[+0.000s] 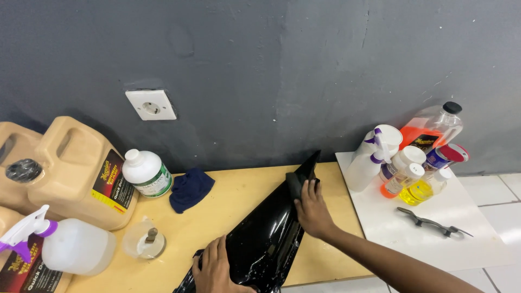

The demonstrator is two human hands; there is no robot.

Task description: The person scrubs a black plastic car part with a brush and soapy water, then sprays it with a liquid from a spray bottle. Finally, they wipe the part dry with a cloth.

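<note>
Two tan jugs [76,171] stand at the far left of the wooden bench; the nearer one carries a tall black label [112,187] with red and yellow print. Beside it a white round bottle [146,172] lies tipped, wearing a white-and-green label. A translucent spray bottle [70,245] sits in front (purple trigger). On the white board at the right, a clear jug of orange liquid [434,130] leans back with a dark label, among small bottles [407,173].
</note>
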